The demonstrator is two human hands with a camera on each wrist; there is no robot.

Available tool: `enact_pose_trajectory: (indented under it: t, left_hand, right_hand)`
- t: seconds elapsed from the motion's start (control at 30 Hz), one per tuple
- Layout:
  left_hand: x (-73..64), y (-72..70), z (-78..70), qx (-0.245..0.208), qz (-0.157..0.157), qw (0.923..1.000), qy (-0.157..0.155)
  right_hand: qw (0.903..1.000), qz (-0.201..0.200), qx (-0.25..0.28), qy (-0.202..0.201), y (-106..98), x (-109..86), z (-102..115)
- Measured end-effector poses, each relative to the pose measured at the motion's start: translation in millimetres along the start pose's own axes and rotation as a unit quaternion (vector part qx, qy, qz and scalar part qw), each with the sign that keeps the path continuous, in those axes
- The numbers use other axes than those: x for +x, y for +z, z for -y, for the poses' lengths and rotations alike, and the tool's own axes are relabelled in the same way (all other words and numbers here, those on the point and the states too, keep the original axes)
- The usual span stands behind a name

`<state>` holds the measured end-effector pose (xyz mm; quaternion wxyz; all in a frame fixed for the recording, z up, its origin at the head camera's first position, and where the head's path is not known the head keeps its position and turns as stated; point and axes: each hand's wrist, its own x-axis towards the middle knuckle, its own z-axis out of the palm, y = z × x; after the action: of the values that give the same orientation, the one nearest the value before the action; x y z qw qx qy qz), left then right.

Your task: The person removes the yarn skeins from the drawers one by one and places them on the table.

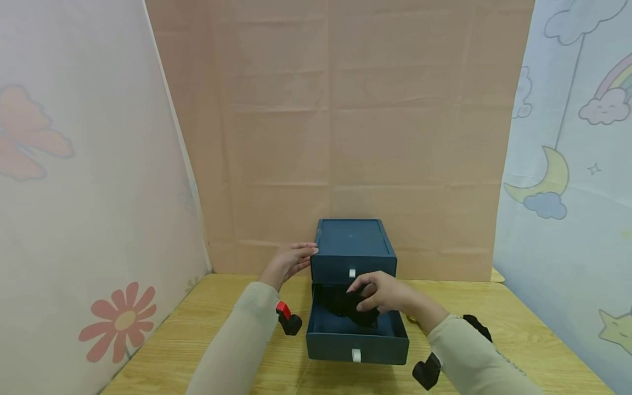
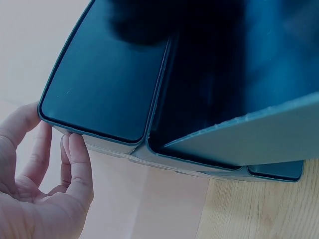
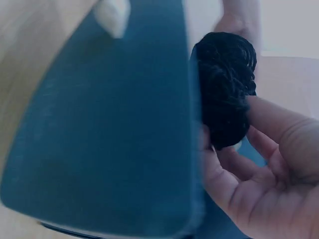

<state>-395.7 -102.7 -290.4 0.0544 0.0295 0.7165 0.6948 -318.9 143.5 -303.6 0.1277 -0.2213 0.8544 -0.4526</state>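
Observation:
A dark blue two-drawer box (image 1: pixel 351 241) stands on the table with its lower drawer (image 1: pixel 333 346) pulled out. My left hand (image 1: pixel 291 260) rests its fingertips against the left side of the box; in the left wrist view the fingers (image 2: pixel 79 167) touch the upper corner. Over the open drawer, my right hand (image 1: pixel 390 293) holds a bundle of black yarn (image 3: pixel 224 89) between thumb and fingers. Black material (image 1: pixel 336 300) also shows inside the drawer in the head view; whether it is one piece with the bundle I cannot tell.
Each drawer front has a small white pull tab (image 1: pixel 356 355). The wooden table (image 1: pixel 237 307) extends on both sides of the box, with a brown paper backdrop (image 1: pixel 276 164) behind. Something small and yellow, partly hidden, lies by my right forearm.

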Motion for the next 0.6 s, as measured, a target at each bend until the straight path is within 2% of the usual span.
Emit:
enact_pose_trajectory:
  t: [0.17,0.3,0.6]
  left_hand:
    - [0.6,0.6,0.1,0.000,0.003,1.0000,0.002]
    - [0.9,1.0,-0.8,0.002,0.003,1.0000,-0.001]
    - [0.2,2.6,-0.3,0.008,0.000,1.0000,-0.001]
  right_hand:
    - [0.9986,-0.044,0.018,-0.023,-17.1,-7.4,7.4]
    - [0.9949,-0.094,0.030,-0.022,-32.2,-15.3,10.5]
    - [0.9768,-0.192,0.091,-0.029,-62.3,-35.6,-0.7]
